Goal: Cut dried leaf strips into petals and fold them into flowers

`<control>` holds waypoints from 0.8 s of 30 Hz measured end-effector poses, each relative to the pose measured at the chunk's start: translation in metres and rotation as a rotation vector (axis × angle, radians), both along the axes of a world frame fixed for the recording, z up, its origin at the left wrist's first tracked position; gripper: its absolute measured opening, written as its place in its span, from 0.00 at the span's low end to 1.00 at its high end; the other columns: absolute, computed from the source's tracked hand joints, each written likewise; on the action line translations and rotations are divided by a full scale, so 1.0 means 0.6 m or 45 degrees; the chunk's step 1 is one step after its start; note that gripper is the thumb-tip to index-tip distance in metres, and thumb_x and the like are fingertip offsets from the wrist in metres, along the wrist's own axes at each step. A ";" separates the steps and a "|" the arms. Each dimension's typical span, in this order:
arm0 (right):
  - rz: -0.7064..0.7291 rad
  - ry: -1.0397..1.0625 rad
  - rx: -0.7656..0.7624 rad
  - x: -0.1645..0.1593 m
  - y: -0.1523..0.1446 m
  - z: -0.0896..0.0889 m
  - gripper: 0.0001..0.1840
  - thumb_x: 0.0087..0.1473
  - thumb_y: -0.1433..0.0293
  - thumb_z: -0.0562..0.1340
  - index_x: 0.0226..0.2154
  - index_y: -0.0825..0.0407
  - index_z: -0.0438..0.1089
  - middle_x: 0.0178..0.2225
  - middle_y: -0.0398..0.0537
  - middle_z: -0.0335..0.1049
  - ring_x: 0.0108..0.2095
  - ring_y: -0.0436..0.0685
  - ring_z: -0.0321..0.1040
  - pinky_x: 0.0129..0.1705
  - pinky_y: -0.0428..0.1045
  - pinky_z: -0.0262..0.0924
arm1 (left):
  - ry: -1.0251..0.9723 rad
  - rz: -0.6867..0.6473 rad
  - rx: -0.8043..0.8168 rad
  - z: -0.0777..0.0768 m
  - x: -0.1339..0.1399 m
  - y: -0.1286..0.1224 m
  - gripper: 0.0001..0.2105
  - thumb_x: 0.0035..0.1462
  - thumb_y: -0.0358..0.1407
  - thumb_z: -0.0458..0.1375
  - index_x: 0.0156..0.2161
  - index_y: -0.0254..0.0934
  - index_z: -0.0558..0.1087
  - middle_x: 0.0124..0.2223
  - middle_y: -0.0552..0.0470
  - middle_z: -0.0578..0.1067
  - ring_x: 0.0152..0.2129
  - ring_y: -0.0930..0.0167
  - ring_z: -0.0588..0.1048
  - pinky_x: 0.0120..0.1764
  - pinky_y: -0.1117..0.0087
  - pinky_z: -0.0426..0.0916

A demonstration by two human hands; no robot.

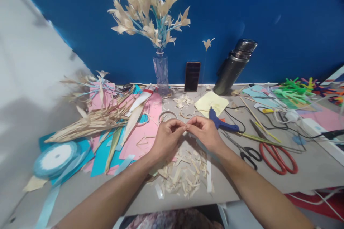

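Note:
My left hand (pixel 170 135) and my right hand (pixel 204 132) meet fingertip to fingertip over the middle of the table. Both are closed in a pinch, and whatever sits between the fingertips is too small to make out. Below them lies a heap of cut dry husk scraps (pixel 185 175). A blue glue gun (pixel 223 123) stands just right of my right hand, its nozzle by a yellow paper sheet (pixel 211 102). Beyond my left hand is a ring-shaped tape roll (pixel 167 113), partly hidden.
Left are dried husks (pixel 91 123), coloured paper (pixel 153 114) and a blue ribbon spool (pixel 56 157). At the back stand a bottle (pixel 161 73) of husk flowers (pixel 150 10), a phone (pixel 192 76) and a leaning flask (pixel 235 68). Right lie black scissors (pixel 245 150), red-handled scissors (pixel 278 155) and cables.

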State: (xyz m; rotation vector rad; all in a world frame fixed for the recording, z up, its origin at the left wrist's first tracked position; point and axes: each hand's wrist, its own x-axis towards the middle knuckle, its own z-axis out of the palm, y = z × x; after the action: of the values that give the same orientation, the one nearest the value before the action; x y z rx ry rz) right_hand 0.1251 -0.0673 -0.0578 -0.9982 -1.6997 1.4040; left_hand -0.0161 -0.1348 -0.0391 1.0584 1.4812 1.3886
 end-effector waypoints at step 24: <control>0.004 0.147 -0.152 -0.007 0.000 -0.010 0.13 0.48 0.61 0.69 0.29 0.54 0.73 0.24 0.44 0.71 0.19 0.47 0.55 0.20 0.45 0.47 | -0.553 -0.108 -0.054 -0.024 0.004 0.003 0.10 0.52 0.40 0.65 0.30 0.36 0.71 0.16 0.61 0.64 0.11 0.78 0.59 0.16 0.76 0.54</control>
State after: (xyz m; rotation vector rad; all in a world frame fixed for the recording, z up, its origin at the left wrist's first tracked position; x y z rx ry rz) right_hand 0.1207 -0.0673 -0.0640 -0.9595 -1.5497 1.5502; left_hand -0.0138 -0.1328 -0.0536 0.7251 1.1293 1.4121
